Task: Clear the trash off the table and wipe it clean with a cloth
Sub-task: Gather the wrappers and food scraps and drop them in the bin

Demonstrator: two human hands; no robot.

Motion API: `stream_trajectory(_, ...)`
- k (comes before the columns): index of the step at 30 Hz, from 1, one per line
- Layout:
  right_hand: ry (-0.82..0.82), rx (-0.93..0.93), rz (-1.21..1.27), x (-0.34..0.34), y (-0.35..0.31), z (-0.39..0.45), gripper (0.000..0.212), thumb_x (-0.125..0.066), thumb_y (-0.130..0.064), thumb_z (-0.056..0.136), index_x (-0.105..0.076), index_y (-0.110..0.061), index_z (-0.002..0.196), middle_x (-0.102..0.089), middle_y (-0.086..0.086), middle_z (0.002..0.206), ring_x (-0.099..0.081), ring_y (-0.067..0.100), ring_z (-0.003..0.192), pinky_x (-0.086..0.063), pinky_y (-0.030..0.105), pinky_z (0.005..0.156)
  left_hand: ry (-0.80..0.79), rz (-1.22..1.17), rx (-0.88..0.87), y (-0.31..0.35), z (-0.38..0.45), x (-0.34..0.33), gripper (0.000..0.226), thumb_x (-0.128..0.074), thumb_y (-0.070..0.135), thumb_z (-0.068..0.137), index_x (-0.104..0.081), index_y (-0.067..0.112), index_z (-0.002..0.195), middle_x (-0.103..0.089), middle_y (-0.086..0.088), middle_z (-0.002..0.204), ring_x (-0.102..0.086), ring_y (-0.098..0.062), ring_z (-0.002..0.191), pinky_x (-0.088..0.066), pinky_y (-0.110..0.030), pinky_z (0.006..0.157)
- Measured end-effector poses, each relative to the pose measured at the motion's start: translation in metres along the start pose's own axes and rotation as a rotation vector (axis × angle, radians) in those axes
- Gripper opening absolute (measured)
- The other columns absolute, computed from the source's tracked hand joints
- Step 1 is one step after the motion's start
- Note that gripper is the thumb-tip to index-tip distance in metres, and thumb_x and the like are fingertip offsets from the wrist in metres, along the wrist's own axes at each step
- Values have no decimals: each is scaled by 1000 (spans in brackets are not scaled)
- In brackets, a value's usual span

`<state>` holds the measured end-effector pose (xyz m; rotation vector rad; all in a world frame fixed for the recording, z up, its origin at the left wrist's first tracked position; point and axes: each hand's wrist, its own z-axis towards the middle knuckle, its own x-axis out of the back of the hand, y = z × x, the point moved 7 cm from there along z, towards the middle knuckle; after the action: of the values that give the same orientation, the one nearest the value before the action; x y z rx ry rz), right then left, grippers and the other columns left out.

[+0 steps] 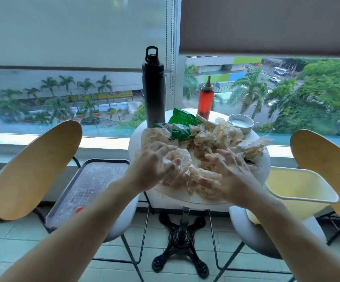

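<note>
The task looks barely begun: the trash (197,151) lies heaped mid-frame on the worktop (262,159). Left hand (155,165) and right hand (229,176) rest on it, fingers spread, gripping nothing. I see no cloth; wiping remains.

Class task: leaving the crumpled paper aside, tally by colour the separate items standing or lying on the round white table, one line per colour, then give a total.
Black: 1, the water bottle
Red: 1, the sauce squeeze bottle
Green: 2, the snack wrappers and
White: 1, the small bowl
Total: 5
</note>
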<state>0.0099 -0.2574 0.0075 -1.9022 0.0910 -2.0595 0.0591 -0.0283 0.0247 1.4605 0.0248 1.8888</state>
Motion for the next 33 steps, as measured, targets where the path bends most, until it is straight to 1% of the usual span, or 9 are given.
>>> stream_trajectory(2, -62, -14, -34, -5, 2, 0, 92, -35, -89, 80, -12, -45, 157, -6, 1, 167, -2, 26, 155, 1, 46, 123, -40, 35, 36, 1, -2, -7, 69, -41, 72, 91, -53, 29, 144, -51, 2, 141, -48, -18, 130, -45, -48, 107)
stream_trajectory(6, -70, 6, -96, -18, 7, 5, 98, -31, -93, 78, 1, -45, 158, -1, 3, 169, -9, 27, 154, -9, 45, 124, -118, 46, 91, 2, -6, -26, 82, -40, 80, 87, -39, 34, 154, -34, 4, 158, -28, -19, 146, -30, -45, 120)
stream_trajectory(9, -53, 41, -124, -21, 8, 8, 97, -25, -93, 80, 2, -43, 159, -7, 2, 168, -14, 26, 152, -15, 45, 122, -138, 45, 104, 4, -5, -34, 83, -50, 79, 87, -33, 38, 157, -25, 5, 164, -20, -18, 151, -21, -40, 122)
stream_trajectory(12, -63, 52, -127, -25, 8, 11, 95, -23, -90, 83, 1, -39, 160, -20, -2, 162, -18, 23, 147, -19, 43, 120, -131, 94, 91, 5, -5, -43, 86, -56, 77, 85, -32, 37, 157, -26, 3, 164, -23, -20, 149, -24, -39, 122)
stream_trajectory(16, -37, 55, -114, -25, 10, 15, 93, -25, -86, 86, -9, -34, 161, -34, -2, 142, -28, 22, 135, -27, 42, 115, -102, 127, 75, 4, -5, -47, 88, -52, 78, 82, -37, 33, 155, -40, 5, 152, -38, -20, 138, -38, -40, 116)
stream_trajectory(21, -34, 38, -58, -29, 16, 19, 85, -22, -84, 86, -45, -27, 145, -42, 1, 125, -38, 25, 123, -37, 46, 110, -70, 118, 62, 2, -4, -47, 73, -68, 54, 90, -42, 30, 154, -52, 5, 126, -46, -19, 121, -42, -36, 108)
stream_trajectory(25, 64, 51, 33, -22, 21, 21, 50, -56, -57, 94, -60, -15, 120, -44, 5, 121, -44, 27, 118, -42, 43, 107, -59, 135, 47, 4, -4, -45, 51, -72, 36, 92, -60, 23, 140, -54, -1, 113, -50, -21, 114, -44, -35, 103)
stream_trajectory(29, 198, 37, 131, -12, 28, 23, 35, -81, -30, 84, -65, -8, 106, -53, 9, 116, -57, 30, 107, -47, 36, 93, -15, 109, 21, 4, -5, -45, 32, -76, 29, 89, -70, 14, 116, -52, -5, 116, -49, -25, 113, -46, -39, 103)
stream_trajectory(33, 343, 24, 274, 3, 35, 19, 38, -77, -1, 81, -65, -8, 116, -55, 3, 111, -61, 22, 97, -44, 23, 86, 35, 75, 13, 7, -6, -43, 33, -75, 26, 89, -67, 8, 116, -52, -10, 135, -47, -28, 122, -42, -36, 108)
